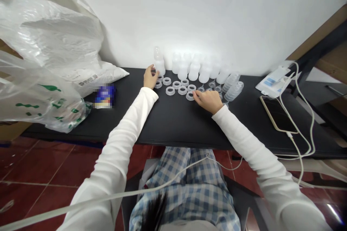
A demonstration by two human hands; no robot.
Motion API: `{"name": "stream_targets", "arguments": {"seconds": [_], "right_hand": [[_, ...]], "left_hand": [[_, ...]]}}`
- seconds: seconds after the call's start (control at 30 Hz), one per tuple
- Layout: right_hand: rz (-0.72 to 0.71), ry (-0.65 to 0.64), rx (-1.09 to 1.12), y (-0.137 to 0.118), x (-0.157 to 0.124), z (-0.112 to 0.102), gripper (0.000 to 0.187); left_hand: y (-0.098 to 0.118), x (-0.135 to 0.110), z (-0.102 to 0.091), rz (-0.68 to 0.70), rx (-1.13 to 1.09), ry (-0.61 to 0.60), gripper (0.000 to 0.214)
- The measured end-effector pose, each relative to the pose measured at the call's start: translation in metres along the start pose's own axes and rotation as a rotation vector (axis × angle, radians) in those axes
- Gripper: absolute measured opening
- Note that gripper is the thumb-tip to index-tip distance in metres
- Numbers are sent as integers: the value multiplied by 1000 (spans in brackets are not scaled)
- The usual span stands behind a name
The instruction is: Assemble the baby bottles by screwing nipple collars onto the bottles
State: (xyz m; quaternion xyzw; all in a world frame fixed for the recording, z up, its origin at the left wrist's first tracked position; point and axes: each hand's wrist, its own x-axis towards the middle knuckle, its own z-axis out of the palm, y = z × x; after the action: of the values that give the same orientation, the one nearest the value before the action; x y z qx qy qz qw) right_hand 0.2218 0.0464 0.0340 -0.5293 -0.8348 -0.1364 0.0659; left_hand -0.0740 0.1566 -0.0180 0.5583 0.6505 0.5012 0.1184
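My left hand (151, 77) is beside an assembled baby bottle (159, 64) with a clear cap, its thumb and fingers apart close to the bottle's lower side. Clear screw rings (170, 91) lie in a loose group between my hands. My right hand (210, 101) reaches to the near right of that group, fingertips pinched at the edge of one screw ring (189, 96). Clear silicone nipples (212, 83) lie just beyond my right hand, partly hidden by it. Several frosted bottle bodies (194, 70) stand along the wall.
Clear caps (234, 91) lie stacked at the right of the bottles. Farther right are a phone (279, 115) with a charging cable and a white box (273, 81). Large plastic bags (48, 36) and a blue packet (105, 96) occupy the left side of the black table (173, 126).
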Motion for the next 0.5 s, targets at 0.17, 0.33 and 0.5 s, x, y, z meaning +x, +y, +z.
{"name": "stream_targets", "arguments": {"seconds": [0.17,0.33,0.5], "right_hand": [[19,-29,26,1,1,2,51],[33,64,54,3,2,8,49],[39,163,44,7,5,16,39]], "left_hand": [[14,-20,3,-46,151,48,37],[23,-32,6,-61,298,13,29],[29,-36,2,-123,304,-29,29]]}}
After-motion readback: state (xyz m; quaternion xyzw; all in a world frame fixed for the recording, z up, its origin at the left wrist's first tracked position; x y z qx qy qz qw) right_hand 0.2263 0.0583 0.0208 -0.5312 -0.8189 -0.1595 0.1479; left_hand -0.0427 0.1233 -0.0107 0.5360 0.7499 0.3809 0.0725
